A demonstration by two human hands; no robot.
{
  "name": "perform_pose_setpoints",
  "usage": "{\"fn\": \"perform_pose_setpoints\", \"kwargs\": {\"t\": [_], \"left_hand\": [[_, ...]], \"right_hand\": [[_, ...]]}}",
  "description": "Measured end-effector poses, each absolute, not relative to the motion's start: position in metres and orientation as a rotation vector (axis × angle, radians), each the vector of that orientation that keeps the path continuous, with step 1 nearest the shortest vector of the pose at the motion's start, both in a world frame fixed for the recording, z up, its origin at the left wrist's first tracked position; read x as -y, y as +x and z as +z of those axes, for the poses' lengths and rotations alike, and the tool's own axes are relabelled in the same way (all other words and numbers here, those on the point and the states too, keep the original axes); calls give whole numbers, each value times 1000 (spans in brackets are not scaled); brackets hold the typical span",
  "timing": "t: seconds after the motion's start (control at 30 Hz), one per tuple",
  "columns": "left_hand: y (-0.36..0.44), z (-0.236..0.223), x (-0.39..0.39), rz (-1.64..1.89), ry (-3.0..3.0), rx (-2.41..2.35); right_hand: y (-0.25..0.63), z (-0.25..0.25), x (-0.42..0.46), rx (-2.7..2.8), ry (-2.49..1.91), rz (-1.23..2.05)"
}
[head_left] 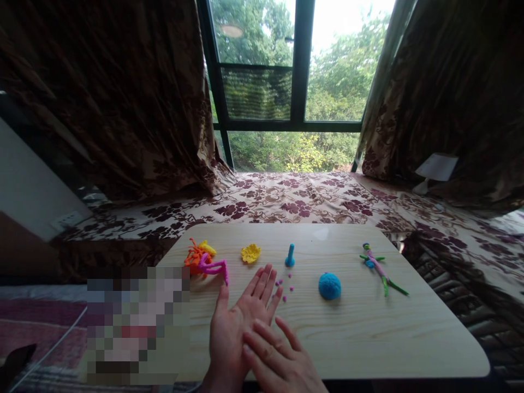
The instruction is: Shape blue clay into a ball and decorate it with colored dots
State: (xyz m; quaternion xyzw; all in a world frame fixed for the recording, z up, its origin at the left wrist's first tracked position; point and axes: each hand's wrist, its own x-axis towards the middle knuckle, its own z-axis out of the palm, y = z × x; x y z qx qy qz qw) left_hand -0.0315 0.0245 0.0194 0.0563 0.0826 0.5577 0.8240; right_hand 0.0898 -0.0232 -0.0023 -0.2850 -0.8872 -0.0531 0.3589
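My left hand (235, 325) is palm up over the front of the table, fingers stretched out. Across the heel of that palm lies my right hand (284, 357), palm down with its fingers extended. Whether anything sits between the two palms is hidden. Just beyond my left fingertips, several tiny purple clay balls (284, 298) are scattered on the wood. A blue clay dome (329, 286) rests to the right of them. Behind the balls stands a blue clay post (290, 255) on a wider base. A crinkled yellow clay piece (250, 253) lies farther left.
The pale wooden table (393, 338) has rounded corners. At its left are an orange clay piece with many strands (195, 259) and a bent magenta clay piece (215, 266). A pink and green clay figure (375, 263) lies right. Behind is a floral-covered window ledge (295, 199).
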Motion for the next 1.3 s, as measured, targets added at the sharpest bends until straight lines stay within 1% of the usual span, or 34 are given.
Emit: {"fn": "perform_pose_setpoints", "kwargs": {"t": [0.17,0.3,0.37,0.57,0.7,0.83,0.9,1.0,1.17,1.3], "left_hand": [[-31,21,-21,1117,92,-244],[-38,23,-23,1200,90,-235],[-41,23,-25,1223,89,-221],[-48,20,-23,1159,89,-243],[-57,18,-21,1196,101,-246],[-66,15,-23,1200,73,-269],[-71,14,-23,1218,41,-297],[-83,11,-17,1265,16,-371],[-112,1,0,1364,-32,-678],[-125,-7,5,1399,-53,-701]], "right_hand": [[93,5,22,2311,-919,-20],[93,-9,25,2248,-764,-164],[91,-13,26,2258,-695,-172],[90,15,11,2365,-893,202],[88,26,3,2285,-959,332],[75,23,-9,2213,-957,423],[67,18,-20,2203,-990,407],[58,7,-43,2198,-1094,299],[50,-10,-81,2250,-1165,210],[47,-13,-91,2333,-1170,176]]}}
